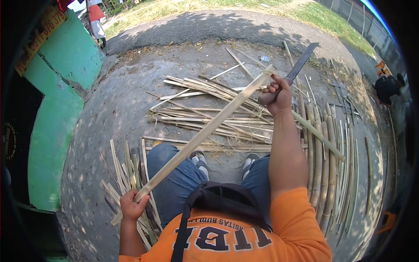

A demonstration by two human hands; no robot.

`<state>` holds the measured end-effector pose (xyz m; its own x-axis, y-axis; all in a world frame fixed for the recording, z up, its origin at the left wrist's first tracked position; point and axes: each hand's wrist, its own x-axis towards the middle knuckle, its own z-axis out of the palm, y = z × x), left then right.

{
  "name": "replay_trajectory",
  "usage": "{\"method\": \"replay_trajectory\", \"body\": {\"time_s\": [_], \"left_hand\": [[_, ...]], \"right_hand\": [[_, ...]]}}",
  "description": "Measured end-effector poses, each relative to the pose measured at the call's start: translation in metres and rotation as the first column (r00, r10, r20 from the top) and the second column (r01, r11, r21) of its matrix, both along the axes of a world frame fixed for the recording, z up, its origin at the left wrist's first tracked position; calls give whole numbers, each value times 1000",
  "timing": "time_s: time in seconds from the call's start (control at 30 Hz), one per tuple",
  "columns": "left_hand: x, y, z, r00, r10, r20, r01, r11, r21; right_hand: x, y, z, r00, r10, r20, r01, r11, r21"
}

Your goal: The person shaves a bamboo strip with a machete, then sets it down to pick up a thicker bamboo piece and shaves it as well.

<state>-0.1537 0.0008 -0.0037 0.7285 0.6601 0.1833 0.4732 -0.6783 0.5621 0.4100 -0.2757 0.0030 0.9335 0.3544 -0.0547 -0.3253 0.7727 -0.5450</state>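
A long split bamboo strip (209, 129) slants across my lap from lower left to upper right. Near its lower end my left hand (133, 205) is wrapped round it, beside a pile of strips. My right hand (278, 95) is closed on the wooden handle of a machete (303, 62), whose dark blade points up and to the right. The strip's far end lies right at the fingers of that hand. Behind my right wrist, a greenish bamboo piece (318, 135) runs down to the right.
Piles of split bamboo (218, 118) lie ahead of my feet, with more strips (118, 174) at my left. Thicker bamboo lengths (318, 161) lie at my right. A green wall (56, 122) stands on the left; a small blue packet (263, 58) is on the ground ahead.
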Motion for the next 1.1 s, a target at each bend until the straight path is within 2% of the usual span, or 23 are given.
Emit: {"method": "replay_trajectory", "body": {"time_s": [0.23,0.5,0.63,0.8,0.97,1.07,1.1], "left_hand": [[-6,3,-5,1000,4,31,-4,1000,12],[-3,-2,-4,999,28,15,-29,999,14],[0,-3,2,999,15,-32,-12,996,90],[-18,10,-5,997,-45,-57,57,971,234],[-33,13,-11,998,-8,-67,25,967,252],[-31,10,-11,996,44,-82,-24,974,226],[-28,8,-10,994,66,-88,-46,976,215]], "right_hand": [[-5,-4,5,999,-22,30,21,999,30],[-7,2,9,1000,-9,-16,10,1000,27],[-2,0,5,999,40,27,-41,998,52],[6,-1,3,996,-72,-50,72,997,8],[21,-13,-5,981,-168,-102,174,984,50],[24,-19,-3,979,-150,-139,159,986,56],[23,-20,-2,977,-170,-129,168,985,-23]]}}
